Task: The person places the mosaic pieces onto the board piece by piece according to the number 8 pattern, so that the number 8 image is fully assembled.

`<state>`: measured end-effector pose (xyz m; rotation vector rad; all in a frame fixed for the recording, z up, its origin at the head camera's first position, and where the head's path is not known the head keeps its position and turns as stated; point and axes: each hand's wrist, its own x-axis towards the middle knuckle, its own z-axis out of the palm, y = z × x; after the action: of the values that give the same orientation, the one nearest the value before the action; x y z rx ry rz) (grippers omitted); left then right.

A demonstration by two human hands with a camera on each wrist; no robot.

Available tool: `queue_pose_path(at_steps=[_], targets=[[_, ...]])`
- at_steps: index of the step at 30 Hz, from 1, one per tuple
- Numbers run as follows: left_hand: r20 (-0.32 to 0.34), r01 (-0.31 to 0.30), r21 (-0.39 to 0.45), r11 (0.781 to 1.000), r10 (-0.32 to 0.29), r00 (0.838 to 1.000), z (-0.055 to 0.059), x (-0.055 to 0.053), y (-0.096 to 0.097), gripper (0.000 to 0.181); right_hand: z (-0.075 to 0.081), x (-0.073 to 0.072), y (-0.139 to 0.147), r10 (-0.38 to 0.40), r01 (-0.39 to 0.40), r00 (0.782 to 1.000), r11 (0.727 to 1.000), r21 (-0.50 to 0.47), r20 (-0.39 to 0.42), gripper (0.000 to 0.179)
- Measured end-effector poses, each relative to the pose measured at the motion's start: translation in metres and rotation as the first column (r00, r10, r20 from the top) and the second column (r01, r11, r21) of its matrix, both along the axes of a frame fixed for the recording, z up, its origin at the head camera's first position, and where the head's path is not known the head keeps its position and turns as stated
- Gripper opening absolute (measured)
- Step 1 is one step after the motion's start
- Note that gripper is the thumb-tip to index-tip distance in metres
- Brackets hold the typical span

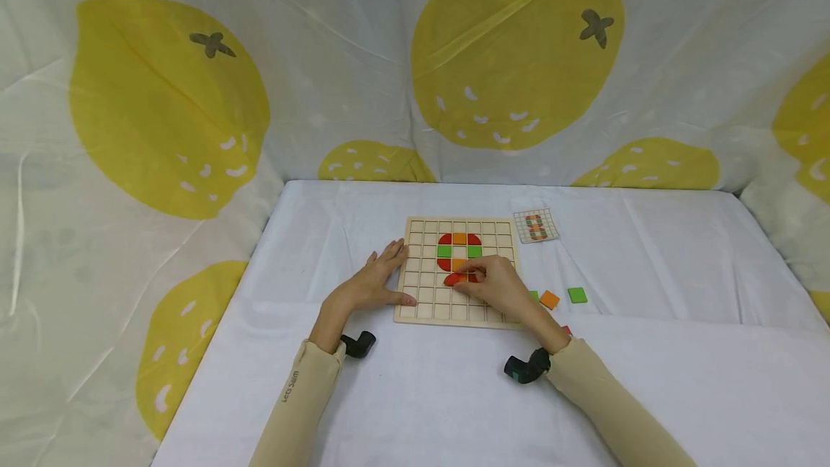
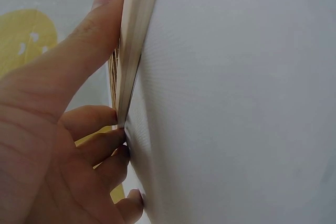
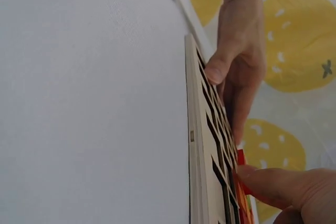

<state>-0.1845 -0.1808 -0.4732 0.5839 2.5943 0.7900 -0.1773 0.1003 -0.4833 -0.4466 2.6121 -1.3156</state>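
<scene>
Makeshift tabletop recording booth, by appearance; wider premises cannot be determined. White-clothed table [image 1: 648, 388] is included. Far edge and both sides are enclosed by pale, creased sheeting [image 1: 350, 56], printed with large yellow lemons [image 1: 519, 49]. Black devices [image 1: 527, 367] are worn at both wrists [image 1: 327, 326].

Grid board [image 1: 431, 298] on table [image 1: 441, 395] | card [image 1: 536, 225] by far right corner | loose tiles [image 1: 577, 295] at right | left hand [image 1: 375, 282] at left edge | tile [image 1: 452, 279] in right hand [image 1: 496, 285] over board
</scene>
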Motion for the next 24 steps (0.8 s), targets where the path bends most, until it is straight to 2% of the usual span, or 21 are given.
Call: queue_pose_path(at_steps=[8,24], targets=[[-0.004,-0.001,-0.001,1.000,0.001,1.000,0.001,0.000,0.001,0.112,-0.005,-0.003,-0.011,0.023,-0.023,0.999,1.000,-0.003,-0.038,0.023],[-0.007,0.001,0.001,1.000,-0.001,1.000,0.001,0.000,0.000,0.112,-0.004,-0.005,-0.017,0.047,-0.046,0.999,0.999,0.017,-0.027,0.025]])
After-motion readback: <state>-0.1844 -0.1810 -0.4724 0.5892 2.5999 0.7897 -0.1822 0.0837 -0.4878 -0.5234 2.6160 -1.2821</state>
